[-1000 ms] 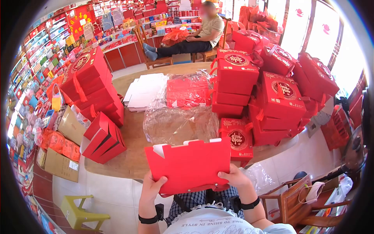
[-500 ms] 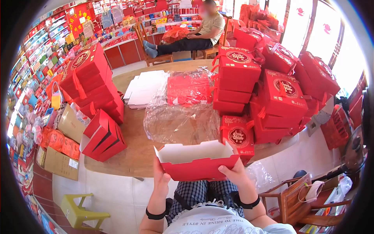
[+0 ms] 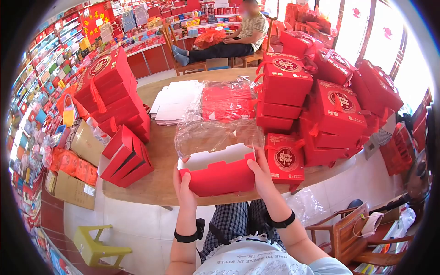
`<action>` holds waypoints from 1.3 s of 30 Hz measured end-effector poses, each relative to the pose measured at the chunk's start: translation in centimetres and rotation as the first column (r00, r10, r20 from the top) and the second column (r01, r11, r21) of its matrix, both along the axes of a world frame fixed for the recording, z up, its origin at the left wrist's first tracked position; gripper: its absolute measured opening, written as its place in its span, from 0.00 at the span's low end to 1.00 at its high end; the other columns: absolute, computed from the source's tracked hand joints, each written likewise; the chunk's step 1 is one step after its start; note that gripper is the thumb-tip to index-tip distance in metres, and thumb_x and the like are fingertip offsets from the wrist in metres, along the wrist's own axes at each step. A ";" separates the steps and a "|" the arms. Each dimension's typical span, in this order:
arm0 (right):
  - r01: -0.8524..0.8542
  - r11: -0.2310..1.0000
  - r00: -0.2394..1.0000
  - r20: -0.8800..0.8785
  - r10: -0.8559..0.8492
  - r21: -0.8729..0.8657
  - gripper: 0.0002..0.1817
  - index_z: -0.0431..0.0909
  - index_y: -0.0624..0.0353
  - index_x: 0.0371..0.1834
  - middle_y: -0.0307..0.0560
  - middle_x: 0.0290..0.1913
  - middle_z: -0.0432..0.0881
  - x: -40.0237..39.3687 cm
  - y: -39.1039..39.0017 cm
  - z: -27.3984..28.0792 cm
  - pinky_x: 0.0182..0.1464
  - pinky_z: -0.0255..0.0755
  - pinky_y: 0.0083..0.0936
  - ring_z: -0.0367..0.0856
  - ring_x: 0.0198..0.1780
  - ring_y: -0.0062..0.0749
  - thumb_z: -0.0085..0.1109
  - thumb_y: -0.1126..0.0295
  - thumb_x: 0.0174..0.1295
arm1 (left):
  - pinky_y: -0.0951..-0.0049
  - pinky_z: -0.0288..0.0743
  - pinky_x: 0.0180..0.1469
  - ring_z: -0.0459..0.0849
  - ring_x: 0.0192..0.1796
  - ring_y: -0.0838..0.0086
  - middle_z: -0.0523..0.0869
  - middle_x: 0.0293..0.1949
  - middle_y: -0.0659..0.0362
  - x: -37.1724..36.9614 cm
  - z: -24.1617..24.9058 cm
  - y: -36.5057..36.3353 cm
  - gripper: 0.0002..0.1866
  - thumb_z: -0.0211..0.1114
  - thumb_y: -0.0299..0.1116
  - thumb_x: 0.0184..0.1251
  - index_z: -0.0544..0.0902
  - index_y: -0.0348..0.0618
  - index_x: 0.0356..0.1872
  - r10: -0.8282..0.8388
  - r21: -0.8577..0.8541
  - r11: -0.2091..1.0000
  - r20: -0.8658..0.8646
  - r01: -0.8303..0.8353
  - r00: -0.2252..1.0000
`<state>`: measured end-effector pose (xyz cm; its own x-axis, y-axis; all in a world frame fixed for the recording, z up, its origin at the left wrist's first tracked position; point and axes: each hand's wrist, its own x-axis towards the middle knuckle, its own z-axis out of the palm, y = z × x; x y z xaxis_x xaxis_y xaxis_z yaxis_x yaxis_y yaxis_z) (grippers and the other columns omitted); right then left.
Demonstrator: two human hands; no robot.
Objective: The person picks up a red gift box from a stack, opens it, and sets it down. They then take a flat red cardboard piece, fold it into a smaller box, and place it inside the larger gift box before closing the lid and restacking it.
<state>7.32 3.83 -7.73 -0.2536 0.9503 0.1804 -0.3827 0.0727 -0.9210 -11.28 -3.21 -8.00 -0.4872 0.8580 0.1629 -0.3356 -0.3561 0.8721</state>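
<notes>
An open-topped red cardboard box (image 3: 221,179) with a white inside is held at the table's near edge. My left hand (image 3: 184,191) grips its left end, thumb on the red front wall. At the other end my right hand (image 3: 261,173) has its thumb on the front wall and fingers behind. Tabs stick up along the box's upper edges. Just beyond it lies clear plastic wrapping (image 3: 201,135), partly over a pile of flat red card sheets (image 3: 228,101). Beside that pile are stacked white sheets (image 3: 176,101).
Finished-looking red gift boxes (image 3: 340,103) pile up on the right side of the wooden table (image 3: 160,160). More boxes (image 3: 107,82) stack on the left, with open red boxes (image 3: 126,158) nearer. A person (image 3: 250,34) sits beyond the table. A green stool (image 3: 98,245) and wooden chair (image 3: 348,233) stand nearby.
Both hands have moved the red box forward and to the left, from above my lap to the table's near edge. The view has shifted slightly.
</notes>
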 end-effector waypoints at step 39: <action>0.348 0.853 0.810 0.333 -0.482 0.388 0.13 0.80 0.65 0.44 0.53 0.52 0.78 0.4 -1.8 -1.0 0.55 0.69 0.24 0.77 0.53 0.36 0.57 0.79 0.55 | 0.73 0.71 0.52 0.78 0.51 0.66 0.78 0.51 0.49 -0.4 -1.3 -1.3 0.09 0.58 0.25 0.62 0.82 0.32 0.40 0.221 0.033 0.963 -0.668 -0.269 0.711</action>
<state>7.67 2.01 -8.75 0.0399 0.8973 0.4395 0.1497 0.4295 -0.8906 -11.66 -4.55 -9.34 -0.4707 0.7437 0.4747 0.4243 -0.2809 0.8608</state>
